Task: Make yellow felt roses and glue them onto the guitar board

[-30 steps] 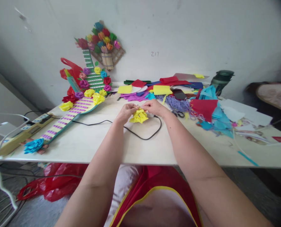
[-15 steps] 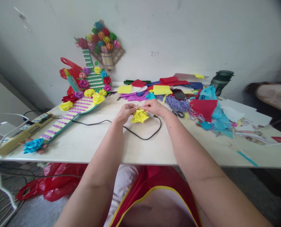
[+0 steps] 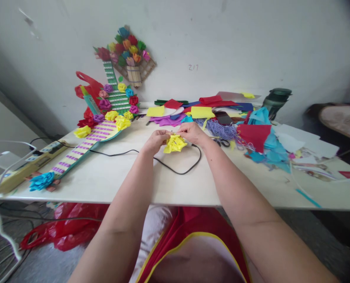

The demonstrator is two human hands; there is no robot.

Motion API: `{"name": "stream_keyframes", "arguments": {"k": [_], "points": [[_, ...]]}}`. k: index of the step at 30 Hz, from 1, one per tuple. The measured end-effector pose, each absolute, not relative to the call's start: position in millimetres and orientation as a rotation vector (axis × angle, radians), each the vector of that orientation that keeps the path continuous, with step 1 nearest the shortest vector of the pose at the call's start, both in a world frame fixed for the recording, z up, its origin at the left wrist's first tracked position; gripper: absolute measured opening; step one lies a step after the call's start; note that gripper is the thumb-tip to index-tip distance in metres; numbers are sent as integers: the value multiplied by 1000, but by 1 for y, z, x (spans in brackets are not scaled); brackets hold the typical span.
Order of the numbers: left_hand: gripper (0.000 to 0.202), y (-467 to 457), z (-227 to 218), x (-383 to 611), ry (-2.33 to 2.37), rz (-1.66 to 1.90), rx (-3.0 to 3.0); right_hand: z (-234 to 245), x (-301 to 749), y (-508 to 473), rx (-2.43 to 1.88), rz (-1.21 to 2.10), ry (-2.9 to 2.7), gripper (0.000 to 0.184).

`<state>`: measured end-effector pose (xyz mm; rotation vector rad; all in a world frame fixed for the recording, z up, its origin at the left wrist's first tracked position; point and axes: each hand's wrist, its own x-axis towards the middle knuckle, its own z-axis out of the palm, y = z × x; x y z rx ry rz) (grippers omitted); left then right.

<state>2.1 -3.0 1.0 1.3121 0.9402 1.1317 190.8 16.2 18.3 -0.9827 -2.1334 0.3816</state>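
A yellow paper flower [image 3: 175, 144] with ruffled petals is held just above the table, between my two hands. My left hand [image 3: 157, 141] pinches its upper left edge with closed fingers. From the upper right, my right hand [image 3: 191, 132] grips the flower's top edge, fingers curled together. The fingertips partly cover the flower's back edge, and I cannot make out any smaller thing between them. A black cable [image 3: 179, 173] loops on the table below and beside the flower.
To the left lies a guitar-shaped craft [image 3: 83, 147] trimmed with paper flowers. Behind my hands are yellow sheets [image 3: 201, 113], purple yarn [image 3: 218, 129], black scissors [image 3: 222, 142] and a phone [image 3: 222, 118]. A dark bottle [image 3: 276, 103] and blue paper [image 3: 273, 153] are at right; a power strip [image 3: 30, 161] sits left.
Both hands stay at the flower. The right hand's fingers have curled in a little more, and the flower has shifted very slightly; the rest looks the same.
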Motion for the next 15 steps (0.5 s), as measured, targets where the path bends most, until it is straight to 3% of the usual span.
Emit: {"name": "stream_keyframes", "arguments": {"k": [6, 15], "points": [[20, 0, -3, 2, 962, 1159, 1270, 18, 190, 16, -956, 343, -2114, 16], [39, -3, 0, 4, 959, 1173, 1253, 20, 190, 16, -978, 334, -2096, 15]]}}
